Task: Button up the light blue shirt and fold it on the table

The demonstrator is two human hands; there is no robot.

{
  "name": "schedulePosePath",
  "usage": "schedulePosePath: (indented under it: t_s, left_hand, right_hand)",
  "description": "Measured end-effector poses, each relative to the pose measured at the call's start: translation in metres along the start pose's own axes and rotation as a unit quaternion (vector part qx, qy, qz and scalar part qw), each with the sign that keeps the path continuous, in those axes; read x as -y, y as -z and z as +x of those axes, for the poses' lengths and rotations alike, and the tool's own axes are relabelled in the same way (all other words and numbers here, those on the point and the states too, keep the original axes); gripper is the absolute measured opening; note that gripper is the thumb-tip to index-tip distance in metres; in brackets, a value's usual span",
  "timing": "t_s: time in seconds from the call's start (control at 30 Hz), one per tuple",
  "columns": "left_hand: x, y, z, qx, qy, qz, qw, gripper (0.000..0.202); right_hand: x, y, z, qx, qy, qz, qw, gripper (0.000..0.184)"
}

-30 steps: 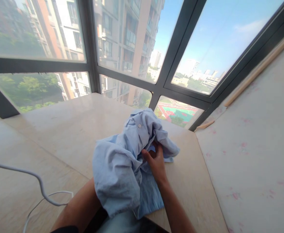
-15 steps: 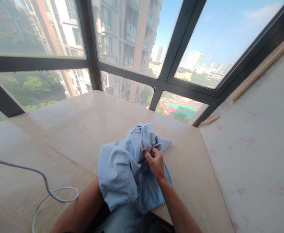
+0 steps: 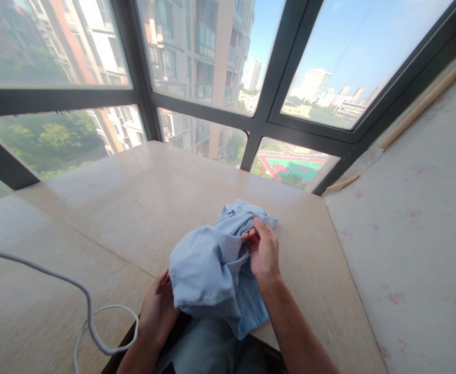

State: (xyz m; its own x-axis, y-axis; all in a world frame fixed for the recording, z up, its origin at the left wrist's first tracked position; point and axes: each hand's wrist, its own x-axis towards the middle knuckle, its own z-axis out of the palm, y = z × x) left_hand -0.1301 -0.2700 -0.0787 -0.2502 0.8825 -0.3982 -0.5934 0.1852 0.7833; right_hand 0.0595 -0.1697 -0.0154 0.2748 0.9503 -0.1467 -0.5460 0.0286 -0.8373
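1. Since a second ago the light blue shirt [image 3: 208,259] has dropped from a raised heap to a lower bundle, and the left hand [image 3: 158,306] has come out from under it into view.
2. Dark-framed windows [image 3: 259,130] span the far side and look out on apartment blocks and a sports court.
3. A pale wooden table [image 3: 134,208] fills the middle, with a pink-flecked wall panel [image 3: 418,218] along its right side.
4. The shirt lies crumpled at the table's near edge, and its lower part hangs over the edge toward the lap.
5. The right hand [image 3: 265,252] is on the bundle's far right, with thumb and fingers pinched on a fold.
6. The left hand is at the near-left hem, well apart from the right. Its fingers are tucked under the cloth, so I cannot tell whether it is gripping.
7. The work in hand looks like gathering and sorting the cloth. A next move would call for finding a clear edge or seam.
8. A white cable [image 3: 83,306] loops left of the left hand, clear of the shirt.
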Motion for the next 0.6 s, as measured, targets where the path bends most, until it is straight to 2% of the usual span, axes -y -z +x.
schedulePosePath:
  t_s: [0.07,0.13,0.17,0.23,0.3,0.33,0.37,0.47,0.6]
  left_hand:
    - [0.003,0.004,-0.018,-0.009,-0.024,-0.002,1.0,0.041]
    - [0.006,0.002,-0.038,-0.014,-0.092,0.067,0.993,0.05]
    - [0.007,-0.003,-0.047,0.0,-0.127,0.122,0.984,0.052]
    - [0.008,-0.017,-0.061,0.064,-0.191,0.241,0.949,0.049]
    - [0.01,-0.035,-0.064,0.13,-0.249,0.329,0.902,0.032]
    - [0.012,-0.044,-0.062,0.146,-0.274,0.358,0.881,0.021]
    - [0.014,-0.053,-0.057,0.145,-0.292,0.379,0.866,0.02]
    - [0.027,-0.075,-0.034,0.117,-0.312,0.41,0.849,0.062]
    - [0.039,-0.101,-0.004,0.07,-0.304,0.398,0.863,0.096]
  right_hand:
    - [0.0,-0.002,0.0,-0.02,-0.005,0.027,0.999,0.034]
    - [0.001,-0.005,-0.001,-0.033,0.002,0.056,0.998,0.034]
    - [0.002,-0.007,-0.002,-0.036,0.008,0.07,0.997,0.034]
    - [0.005,-0.011,-0.005,-0.038,0.024,0.095,0.994,0.033]
    - [0.012,-0.014,-0.01,-0.04,0.038,0.112,0.992,0.032]
    - [0.016,-0.015,-0.013,-0.039,0.046,0.115,0.992,0.031]
    - [0.021,-0.015,-0.015,-0.035,0.055,0.113,0.991,0.031]
    - [0.037,-0.015,-0.022,-0.01,0.083,0.085,0.993,0.032]
    - [0.054,-0.015,-0.032,0.026,0.11,0.052,0.992,0.034]
